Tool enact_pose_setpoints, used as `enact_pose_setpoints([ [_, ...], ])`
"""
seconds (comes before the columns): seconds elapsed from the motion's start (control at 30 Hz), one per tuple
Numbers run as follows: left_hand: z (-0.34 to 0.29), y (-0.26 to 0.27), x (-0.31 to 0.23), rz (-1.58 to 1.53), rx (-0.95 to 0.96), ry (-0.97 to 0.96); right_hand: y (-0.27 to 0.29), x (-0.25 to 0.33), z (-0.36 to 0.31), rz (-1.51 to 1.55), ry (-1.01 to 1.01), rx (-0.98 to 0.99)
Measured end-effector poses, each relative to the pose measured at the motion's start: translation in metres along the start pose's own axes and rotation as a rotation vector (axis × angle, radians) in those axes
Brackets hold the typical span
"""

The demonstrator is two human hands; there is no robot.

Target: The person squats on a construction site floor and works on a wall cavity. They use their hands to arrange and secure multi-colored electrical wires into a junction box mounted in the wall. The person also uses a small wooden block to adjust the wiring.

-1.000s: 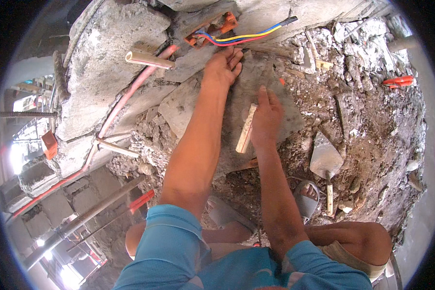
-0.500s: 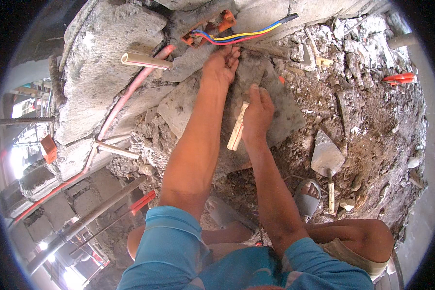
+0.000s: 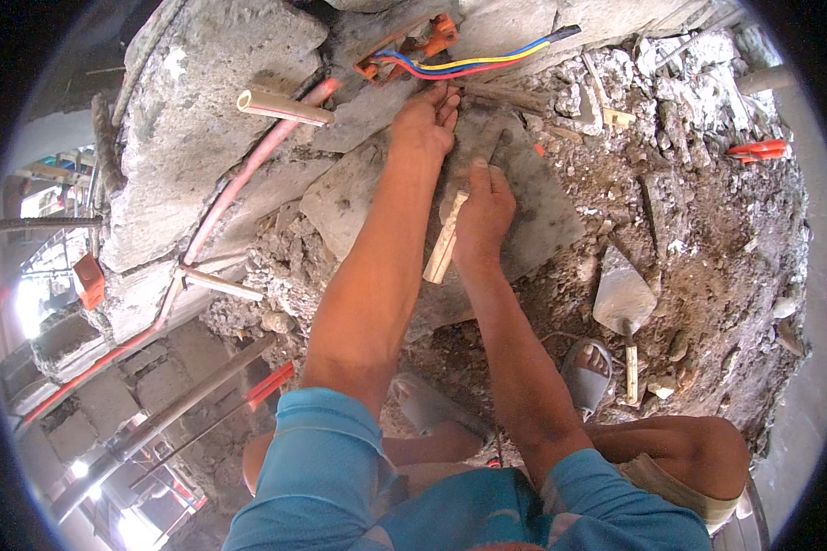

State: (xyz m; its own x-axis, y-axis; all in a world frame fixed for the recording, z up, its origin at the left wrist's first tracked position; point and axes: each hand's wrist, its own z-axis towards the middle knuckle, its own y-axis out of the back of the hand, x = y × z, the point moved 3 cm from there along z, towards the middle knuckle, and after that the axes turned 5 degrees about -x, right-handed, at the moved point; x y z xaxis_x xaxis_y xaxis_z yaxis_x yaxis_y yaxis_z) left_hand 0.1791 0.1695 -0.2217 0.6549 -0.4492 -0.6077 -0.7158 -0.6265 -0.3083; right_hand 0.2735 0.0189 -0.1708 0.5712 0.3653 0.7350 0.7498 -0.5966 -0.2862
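Note:
Beneath the orange electrical box in the wall, my left hand has its fingers curled, but what they grip is hidden. Red, blue and yellow wires stick out of the box just above those fingers. Lower and to the right, my right hand is closed round a tool with a cream, red-striped handle. The handle's butt end points toward me. A thin dark shaft shows past the fingers; its far end is hard to make out. Under both hands lies a flat grey slab.
A trowel lies on the rubble to the right. A pink-red conduit runs down the broken wall at left, crossed by a cream pipe piece. Orange-red pieces lie far right. Steel bars and pipes stand lower left.
My right hand has shifted slightly left, and the tool's handle with it. My left hand stays under the box. The whole view has moved a little.

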Motion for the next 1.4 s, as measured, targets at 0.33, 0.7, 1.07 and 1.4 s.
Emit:
enact_pose_setpoints([
  [0.33, -0.006, 0.0, 0.001, 0.017, 0.026, -0.025, -0.005, -0.01, 0.013, 0.031, 0.066, -0.008],
  [0.7, 0.006, 0.002, 0.004, 0.016, 0.013, -0.024, -0.007, -0.022, 0.038, -0.385, 0.484, -0.02],
  [1.07, 0.0, -0.005, 0.008, -0.026, 0.007, -0.008, 0.023, -0.018, 0.022, 0.072, 0.099, -0.148],
  [1.4, -0.002, -0.006, 0.002, -0.159, -0.012, 0.049, -0.005, 0.003, 0.012, 0.14, -0.066, 0.012],
])
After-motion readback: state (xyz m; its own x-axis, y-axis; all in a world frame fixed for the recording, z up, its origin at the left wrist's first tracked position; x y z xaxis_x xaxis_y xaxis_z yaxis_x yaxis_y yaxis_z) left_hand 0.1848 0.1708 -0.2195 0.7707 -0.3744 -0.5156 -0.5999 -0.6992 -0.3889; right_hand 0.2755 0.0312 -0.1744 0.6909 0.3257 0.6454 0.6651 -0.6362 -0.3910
